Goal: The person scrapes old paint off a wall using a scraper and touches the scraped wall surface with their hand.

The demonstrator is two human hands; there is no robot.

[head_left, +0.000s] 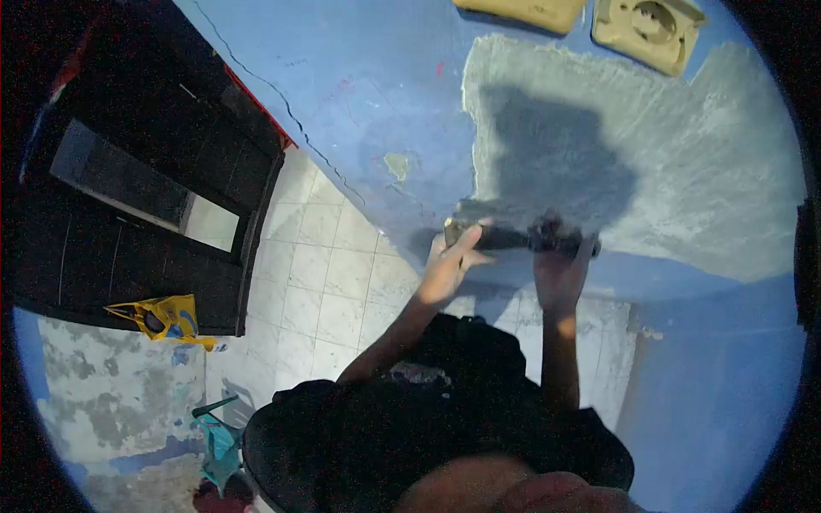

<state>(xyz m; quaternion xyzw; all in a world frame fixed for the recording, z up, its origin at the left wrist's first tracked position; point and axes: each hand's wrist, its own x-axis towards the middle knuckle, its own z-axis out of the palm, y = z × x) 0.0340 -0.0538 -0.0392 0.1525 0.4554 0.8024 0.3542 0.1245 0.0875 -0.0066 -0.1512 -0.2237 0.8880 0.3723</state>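
Observation:
A long dark tool (pixel 505 238), its kind unclear, lies level at the lower edge of a grey plaster patch (pixel 684 171) on the blue wall. My left hand (pixel 451 267) is closed around the tool's left end, thumb uppermost and fingers slightly blurred. At the other end my right hand (pixel 560 272) grips it from below; its fingers are partly hidden by the dark body and shadow. Whether the tool touches the wall cannot be made out. A large shadow falls on the plaster above both hands.
Two cream electrical fittings (pixel 650 30) are mounted at the top of the wall. A long crack (pixel 291 111) runs down the blue paint. Left are a dark cabinet (pixel 154 248) with a yellow bag (pixel 175 319), white floor tiles (pixel 316 274) and a teal bag (pixel 221 445).

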